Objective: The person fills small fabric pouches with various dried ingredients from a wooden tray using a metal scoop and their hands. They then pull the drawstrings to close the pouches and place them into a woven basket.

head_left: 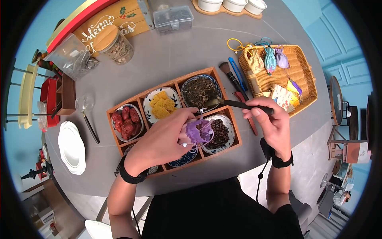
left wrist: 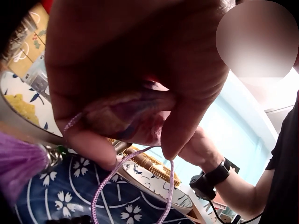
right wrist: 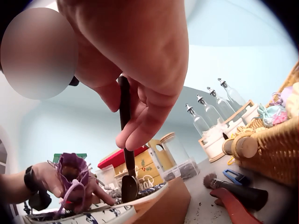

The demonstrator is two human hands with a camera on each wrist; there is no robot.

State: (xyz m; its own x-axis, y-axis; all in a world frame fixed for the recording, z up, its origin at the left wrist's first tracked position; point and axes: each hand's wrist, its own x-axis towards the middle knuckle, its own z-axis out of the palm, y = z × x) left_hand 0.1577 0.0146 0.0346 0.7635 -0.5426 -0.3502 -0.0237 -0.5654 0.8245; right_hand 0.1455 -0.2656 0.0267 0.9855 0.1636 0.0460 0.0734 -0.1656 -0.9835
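My left hand (head_left: pixel 159 141) holds a small purple drawstring pouch (head_left: pixel 195 132) over the front part of a divided wooden box (head_left: pixel 218 153). The pouch's mouth gapes upward in the right wrist view, and its cords dangle. With my right hand (head_left: pixel 275 124) I grip the black handle of a spoon (head_left: pixel 243 104). The spoon's bowl (right wrist: pixel 130 187) is down at the dish of dark dried leaves (head_left: pixel 199 88) in the back right compartment. A dish of dark brown beans (head_left: pixel 221 133) lies below, beside the pouch. A blue patterned dish (left wrist: pixel 74 196) is partly hidden under my left hand.
Red dried fruits (head_left: pixel 126 120) and yellow chunks (head_left: pixel 162 104) fill other dishes. To the right lie a brush (head_left: pixel 230 73), a red-handled tool (head_left: pixel 247 115) and a wicker basket (head_left: pixel 312 81) with small pouches. A second spoon (head_left: pixel 90 125) and white plates (head_left: pixel 71 147) lie left.
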